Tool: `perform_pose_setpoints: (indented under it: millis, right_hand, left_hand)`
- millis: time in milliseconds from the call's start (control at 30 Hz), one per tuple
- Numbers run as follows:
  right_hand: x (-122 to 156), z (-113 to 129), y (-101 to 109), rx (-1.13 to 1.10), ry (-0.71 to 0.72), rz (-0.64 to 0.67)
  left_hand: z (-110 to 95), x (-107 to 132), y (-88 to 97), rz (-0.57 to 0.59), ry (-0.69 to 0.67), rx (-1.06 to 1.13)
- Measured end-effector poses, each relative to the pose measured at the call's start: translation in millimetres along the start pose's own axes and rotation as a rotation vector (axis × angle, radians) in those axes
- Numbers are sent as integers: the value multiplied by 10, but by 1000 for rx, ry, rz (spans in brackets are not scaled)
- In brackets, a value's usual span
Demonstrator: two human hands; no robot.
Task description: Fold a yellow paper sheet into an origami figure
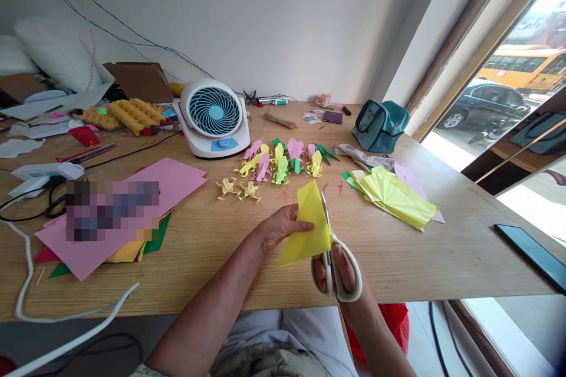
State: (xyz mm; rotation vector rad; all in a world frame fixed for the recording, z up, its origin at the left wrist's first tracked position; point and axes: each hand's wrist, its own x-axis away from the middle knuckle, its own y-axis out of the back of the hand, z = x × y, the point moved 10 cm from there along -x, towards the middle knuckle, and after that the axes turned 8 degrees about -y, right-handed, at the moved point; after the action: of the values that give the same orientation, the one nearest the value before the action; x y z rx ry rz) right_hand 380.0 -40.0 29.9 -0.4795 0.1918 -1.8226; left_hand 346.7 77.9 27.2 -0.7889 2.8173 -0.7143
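Note:
My left hand pinches a folded sheet of yellow paper above the front of the table, thumb on its near face. In my right hand is a pair of scissors with pale handles, fingers through the loops. Their blades point away from me and lie along the right edge of the yellow paper. Beyond my hands stand several folded paper figures in pink, yellow and green. Two small cream-coloured figures sit nearer, to the left.
A white fan stands at the back. Pink sheets top a stack of coloured paper on the left. Creased yellow sheets lie to the right, near a teal bag. A dark flat device rests by the right edge.

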Motion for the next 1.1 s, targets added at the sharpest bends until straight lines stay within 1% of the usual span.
perform_pose_setpoints:
  millis: [267, 533, 633, 733, 833, 1000, 1100]
  right_hand:
    - [-34, -47, 1, -22, -18, 17]
    - [69, -116, -31, -41, -61, 45]
    - [72, -70, -60, -29, -40, 69]
    - [44, 14, -65, 42, 20, 75]
    - [22, 33, -63, 87, 38, 73]
    - [64, -45, -98, -16, -23, 107]
    - [76, -34, -135, -23, -27, 134]
  left_hand:
    - [-31, 2, 2, -4, -17, -22]
    - [-40, 3, -51, 58, -30, -42]
    - [-30, 2, -45, 55, -23, -47]
    - [-15, 5, -41, 48, -13, -47]
    - [-27, 12, -31, 33, -20, -45]
    - [-76, 22, -40, 48, -38, -45]
    - [-75, 27, -44, 55, -25, -45]
